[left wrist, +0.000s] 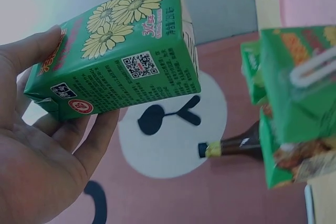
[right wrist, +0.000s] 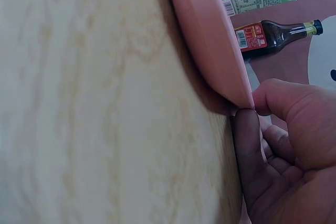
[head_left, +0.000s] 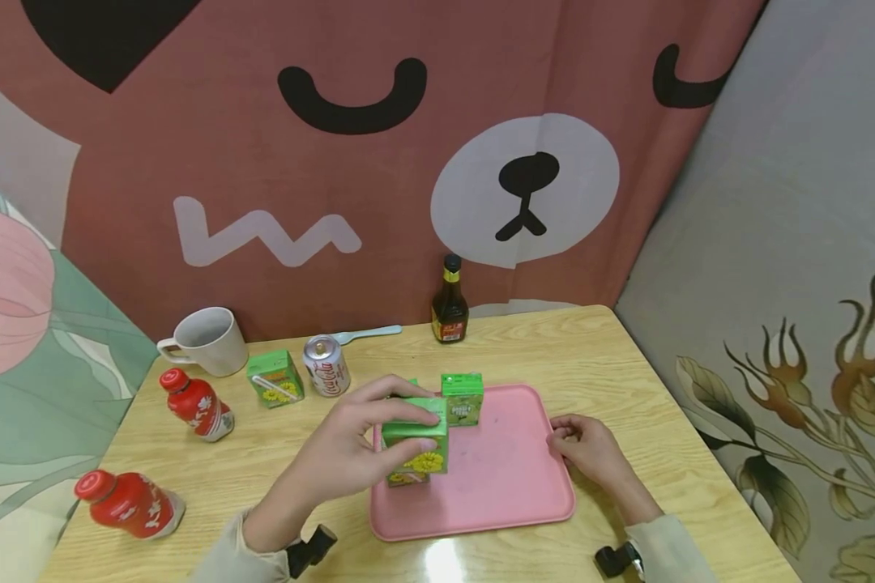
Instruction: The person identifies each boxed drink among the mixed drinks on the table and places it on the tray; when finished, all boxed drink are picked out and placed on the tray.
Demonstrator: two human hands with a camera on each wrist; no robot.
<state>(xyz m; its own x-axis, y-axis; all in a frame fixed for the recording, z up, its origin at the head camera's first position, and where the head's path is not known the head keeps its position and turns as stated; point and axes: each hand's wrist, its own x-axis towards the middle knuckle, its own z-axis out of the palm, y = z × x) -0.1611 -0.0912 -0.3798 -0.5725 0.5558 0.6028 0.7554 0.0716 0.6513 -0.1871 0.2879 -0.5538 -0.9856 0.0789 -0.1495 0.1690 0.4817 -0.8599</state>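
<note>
My left hand [head_left: 350, 445] holds a green drink carton [left wrist: 121, 56] printed with yellow flowers, fingers and thumb on its upper part, raised over the left side of a pink tray [head_left: 503, 478]. Below the held carton, another flowered carton [head_left: 408, 479] with a straw shows on the tray, mostly covered. Toward the tray's back stands a different green carton [head_left: 463, 401]. A further green edge peeks out behind the left hand; what it belongs to is hidden. At the tray's right side, my right hand [head_left: 591, 449] pinches the rim between thumb and finger.
Left of the tray are two red-capped bottles [head_left: 197, 405], a grey-white mug [head_left: 210, 340], a flowered carton [head_left: 275, 379] and a Coca-Cola can [head_left: 326, 366]. A pale blue utensil [head_left: 368, 333] and a dark sauce bottle [head_left: 450, 306] are at the table's back edge, near the curtain.
</note>
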